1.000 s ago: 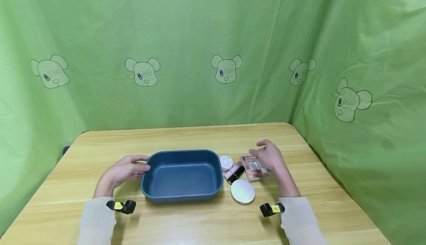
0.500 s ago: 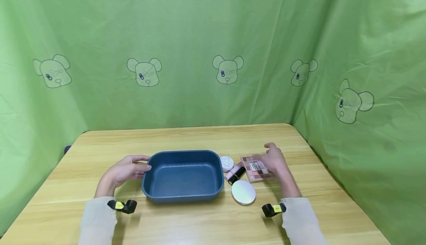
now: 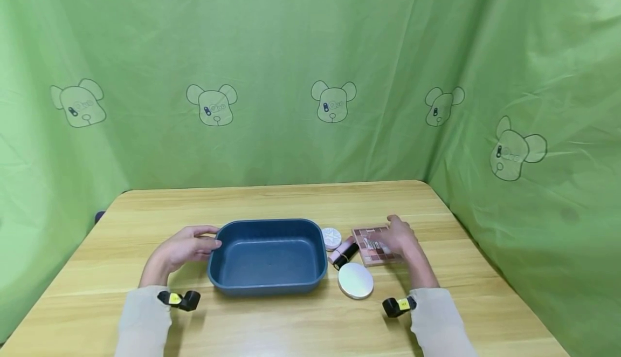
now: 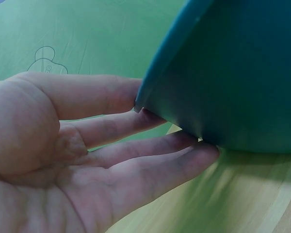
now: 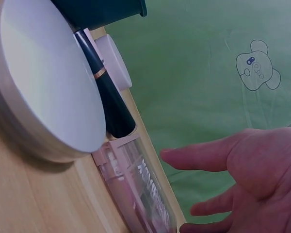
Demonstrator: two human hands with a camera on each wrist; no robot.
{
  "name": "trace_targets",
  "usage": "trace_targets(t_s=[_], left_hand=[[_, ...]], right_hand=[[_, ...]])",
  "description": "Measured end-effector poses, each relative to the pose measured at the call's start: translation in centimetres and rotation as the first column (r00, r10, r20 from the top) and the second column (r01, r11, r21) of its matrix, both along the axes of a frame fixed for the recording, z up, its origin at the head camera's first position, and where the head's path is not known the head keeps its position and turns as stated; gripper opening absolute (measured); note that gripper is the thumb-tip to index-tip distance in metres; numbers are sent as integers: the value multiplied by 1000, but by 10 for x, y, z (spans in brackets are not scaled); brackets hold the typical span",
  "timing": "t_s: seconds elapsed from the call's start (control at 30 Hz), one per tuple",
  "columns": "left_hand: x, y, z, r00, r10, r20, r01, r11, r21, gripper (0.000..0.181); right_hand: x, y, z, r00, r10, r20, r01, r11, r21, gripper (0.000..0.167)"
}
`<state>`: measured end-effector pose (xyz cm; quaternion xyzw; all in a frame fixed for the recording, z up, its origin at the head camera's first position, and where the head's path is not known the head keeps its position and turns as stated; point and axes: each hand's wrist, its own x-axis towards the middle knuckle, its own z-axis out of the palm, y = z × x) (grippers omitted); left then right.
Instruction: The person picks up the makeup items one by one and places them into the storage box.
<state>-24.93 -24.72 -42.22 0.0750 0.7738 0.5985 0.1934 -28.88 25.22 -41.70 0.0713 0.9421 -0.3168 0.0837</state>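
Observation:
A dark blue rectangular plastic basin (image 3: 268, 262) stands on the table. My left hand (image 3: 186, 247) holds its left rim, the thumb at the rim and the other fingers along the outer wall (image 4: 223, 97). Over the right part of an eyeshadow palette (image 3: 368, 246) hovers my right hand (image 3: 400, 237), fingers spread and apart from each other. In the right wrist view the palette (image 5: 140, 187) has a clear lid with white lettering; no finger plainly grips it. Part of the palette is hidden under the hand.
Between basin and palette lie a black lipstick (image 3: 346, 257), a pink tube (image 3: 340, 249) and a small white round case (image 3: 331, 238). A larger round compact (image 3: 356, 280) lies nearer me. Green curtains (image 3: 271, 130) hang behind the wooden table (image 3: 271, 327) and along its right side.
My right hand has lowered towards the palette and shifted slightly right, its fingers now over the palette's surface. The left hand and the basin have stayed as they were.

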Motion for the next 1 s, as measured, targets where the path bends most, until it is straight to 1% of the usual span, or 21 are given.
trace_targets(t_s=[0.17,0.37,0.47,0.63,0.7,0.87,1.0], left_hand=[[-1,0,-1,1000,3,0,-3,1000,-2,61],[-2,1,-1,1000,3,1,-3,1000,5,61],[-1,1,-1,1000,5,3,-5,1000,-1,61],[-1,1,-1,1000,3,3,-3,1000,0,61],[-1,1,-1,1000,3,3,-3,1000,2,61],[0,1,-1,1000,3,4,-3,1000,1,61],[0,1,-1,1000,6,4,-6,1000,-7,61]], right_hand=[[-1,0,-3,1000,19,22,-20,999,39,97],[-2,2,-5,998,52,33,-55,995,82,91],[-2,2,-6,997,68,31,-71,989,128,90],[-2,0,-8,997,76,23,-80,977,196,95],[-1,-1,-9,997,65,29,-69,978,197,96],[1,-4,-11,998,16,53,-24,987,159,96],[1,-5,-13,999,1,48,-9,987,158,95]])
